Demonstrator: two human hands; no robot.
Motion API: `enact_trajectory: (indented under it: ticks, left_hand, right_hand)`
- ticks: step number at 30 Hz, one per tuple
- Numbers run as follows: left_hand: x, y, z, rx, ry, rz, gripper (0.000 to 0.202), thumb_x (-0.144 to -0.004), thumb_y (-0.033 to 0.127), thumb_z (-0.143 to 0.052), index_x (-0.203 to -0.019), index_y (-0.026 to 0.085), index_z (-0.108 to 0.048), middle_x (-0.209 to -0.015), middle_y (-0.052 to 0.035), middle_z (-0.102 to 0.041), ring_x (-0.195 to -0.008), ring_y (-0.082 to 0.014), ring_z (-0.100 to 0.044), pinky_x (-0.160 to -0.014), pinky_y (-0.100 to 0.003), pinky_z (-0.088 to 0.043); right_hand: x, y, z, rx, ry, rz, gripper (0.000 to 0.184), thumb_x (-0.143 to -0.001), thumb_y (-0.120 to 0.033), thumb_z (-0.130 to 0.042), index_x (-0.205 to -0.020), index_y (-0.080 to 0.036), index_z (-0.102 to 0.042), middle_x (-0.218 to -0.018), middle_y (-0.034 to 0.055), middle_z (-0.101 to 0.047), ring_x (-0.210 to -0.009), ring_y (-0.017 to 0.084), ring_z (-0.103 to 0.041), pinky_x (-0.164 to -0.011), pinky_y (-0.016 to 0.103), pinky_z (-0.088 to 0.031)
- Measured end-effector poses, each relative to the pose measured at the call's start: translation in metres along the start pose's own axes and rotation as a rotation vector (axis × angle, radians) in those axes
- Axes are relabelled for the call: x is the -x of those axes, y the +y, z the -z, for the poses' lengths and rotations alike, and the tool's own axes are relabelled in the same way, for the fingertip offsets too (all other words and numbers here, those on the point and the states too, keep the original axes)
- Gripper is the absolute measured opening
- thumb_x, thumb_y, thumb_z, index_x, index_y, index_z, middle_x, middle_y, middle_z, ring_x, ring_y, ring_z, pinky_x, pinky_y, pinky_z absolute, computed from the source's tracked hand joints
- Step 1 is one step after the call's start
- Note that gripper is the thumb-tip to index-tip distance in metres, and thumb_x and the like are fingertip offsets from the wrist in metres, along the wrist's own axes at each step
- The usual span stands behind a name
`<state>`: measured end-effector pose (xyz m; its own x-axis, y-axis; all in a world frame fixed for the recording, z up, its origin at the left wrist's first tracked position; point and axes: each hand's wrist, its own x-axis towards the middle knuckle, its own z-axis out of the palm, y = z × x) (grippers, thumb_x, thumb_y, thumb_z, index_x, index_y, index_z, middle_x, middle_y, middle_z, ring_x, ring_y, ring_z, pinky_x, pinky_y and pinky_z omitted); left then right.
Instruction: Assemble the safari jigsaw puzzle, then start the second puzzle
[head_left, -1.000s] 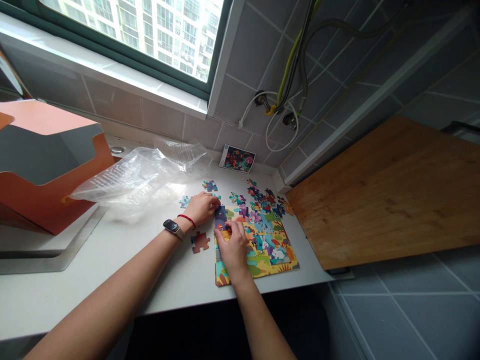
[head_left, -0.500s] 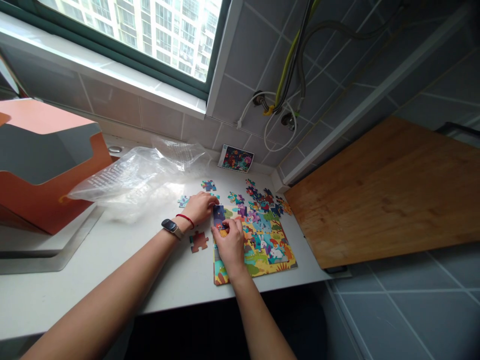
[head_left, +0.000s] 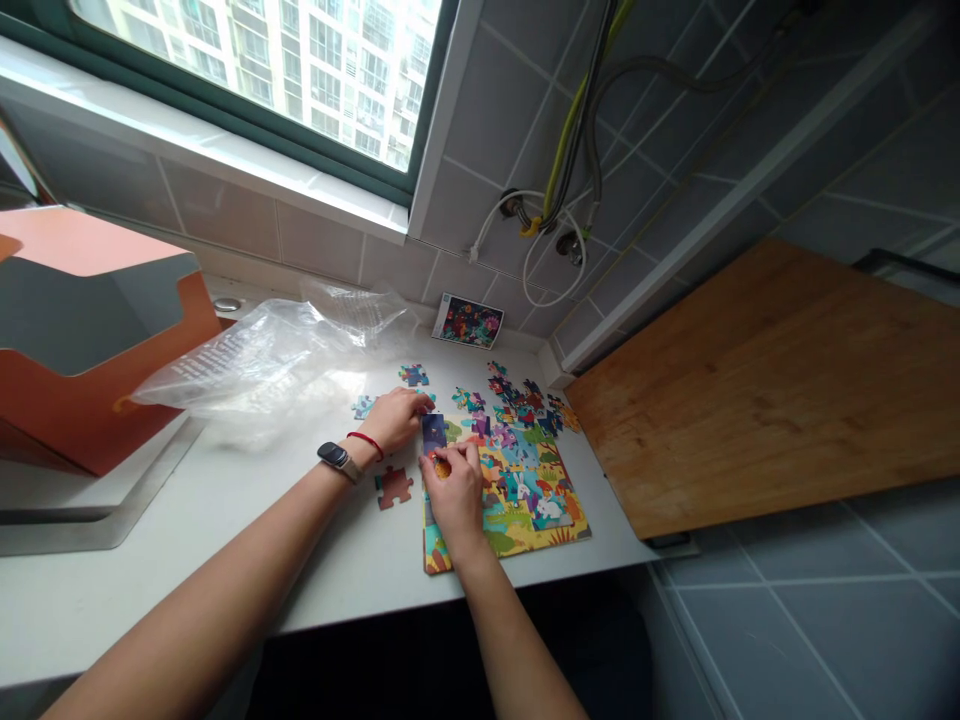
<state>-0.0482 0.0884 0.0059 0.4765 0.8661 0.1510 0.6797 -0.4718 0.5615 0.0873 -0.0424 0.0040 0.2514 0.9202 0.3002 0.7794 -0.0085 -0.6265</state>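
Observation:
A colourful animal jigsaw puzzle (head_left: 517, 535) lies on the white counter, partly covered with fitted pieces. My right hand (head_left: 459, 492) is over its left side, thumb and fingers pinched on a small puzzle piece (head_left: 441, 467) with orange on it, mostly hidden by the fingers. A dark purple piece (head_left: 433, 430) sits at the upper left corner of the puzzle. Beside that corner, my left hand (head_left: 397, 418) rests with its fingers curled together; whatever is under the fingertips is hidden. Below the left wrist is a loose reddish-brown piece (head_left: 394, 487).
Several loose pieces (head_left: 525, 395) are heaped behind the puzzle, and a blue one (head_left: 413, 375) lies beyond my left hand. A picture card (head_left: 469, 321) leans on the wall. Clear plastic bag (head_left: 277, 355) and orange box (head_left: 97, 420) are left; a wooden board (head_left: 772, 400) stands right.
The whole view has shifted slightly. Both hands keep nearly the same places at the puzzle's left side, with my right fingers still pinched on the puzzle piece.

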Motion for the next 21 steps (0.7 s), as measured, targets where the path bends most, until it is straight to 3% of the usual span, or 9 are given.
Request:
enact_trajectory:
  ticks: [10, 21]
  left_hand:
    - [0.001, 0.003, 0.002, 0.028, 0.020, -0.003, 0.048, -0.077, 0.003, -0.048, -0.109, 0.021, -0.078, -0.108, -0.0058, -0.080, -0.108, -0.0269, -0.067, -0.097, -0.036, -0.052]
    - [-0.001, -0.009, -0.007, 0.049, 0.045, -0.031, 0.055, -0.071, -0.002, -0.046, -0.109, 0.020, -0.079, -0.105, -0.0061, -0.080, -0.106, -0.0254, -0.069, -0.099, -0.035, -0.052]
  right_hand:
    - [0.002, 0.001, -0.002, 0.008, 0.006, 0.002, 0.012, -0.088, -0.022, -0.076, -0.098, -0.018, -0.079, -0.103, 0.0101, -0.062, -0.100, 0.026, -0.066, -0.094, 0.038, -0.056]
    - [0.005, 0.002, -0.006, 0.052, 0.048, 0.064, 0.010, -0.090, -0.018, -0.069, -0.097, -0.020, -0.076, -0.103, 0.0098, -0.062, -0.099, 0.024, -0.066, -0.092, 0.036, -0.056]
